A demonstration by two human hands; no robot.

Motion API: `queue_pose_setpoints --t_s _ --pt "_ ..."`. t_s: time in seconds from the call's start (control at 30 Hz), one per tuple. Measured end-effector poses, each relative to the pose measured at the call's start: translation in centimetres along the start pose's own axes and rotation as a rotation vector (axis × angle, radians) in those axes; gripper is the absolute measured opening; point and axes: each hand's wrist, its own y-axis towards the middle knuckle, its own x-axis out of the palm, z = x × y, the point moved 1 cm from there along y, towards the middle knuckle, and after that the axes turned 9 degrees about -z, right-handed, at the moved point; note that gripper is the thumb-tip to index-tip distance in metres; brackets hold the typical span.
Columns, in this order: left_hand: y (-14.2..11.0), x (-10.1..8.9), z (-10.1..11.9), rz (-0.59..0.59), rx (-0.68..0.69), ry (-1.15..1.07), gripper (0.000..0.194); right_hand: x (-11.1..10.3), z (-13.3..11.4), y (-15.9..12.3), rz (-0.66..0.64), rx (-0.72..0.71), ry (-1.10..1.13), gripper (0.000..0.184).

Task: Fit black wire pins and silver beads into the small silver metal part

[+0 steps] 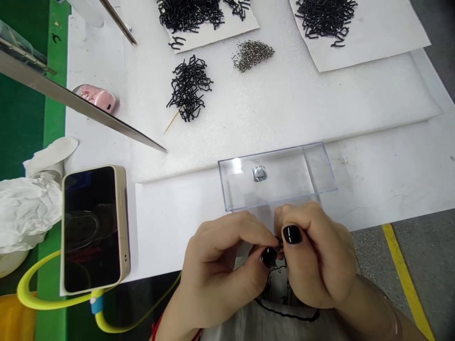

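Low in the head view, my left hand (231, 265) and my right hand (316, 255) meet at the table's front edge. Thumb and fingers of each are pinched together on a small black piece (279, 243), which is mostly hidden by the fingertips. Just beyond my hands lies a shallow clear plastic box (322, 166) with a small silvery square (259, 173) in it. Farther away, a loose heap of small black Y-shaped pieces (190, 87) rests on white foam, a wooden toothpick (172, 121) at its edge. Beside it is a pile of tiny metallic bits (252, 54).
White sheets (384, 33) at the back carry more black pieces (325, 16) (190, 14). On the left stand a phone (90, 227), a pink case (95, 97), crumpled white paper (28, 208) and a yellow cable (39, 303). A thin slanted panel edge (88, 109) juts over the table.
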Motion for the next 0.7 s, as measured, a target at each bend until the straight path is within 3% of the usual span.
queue_pose_setpoints --t_s 0.7 --pt "0.34 0.17 -0.12 0.058 0.010 -0.007 0.024 -0.08 0.00 0.40 0.085 -0.113 -0.074 0.014"
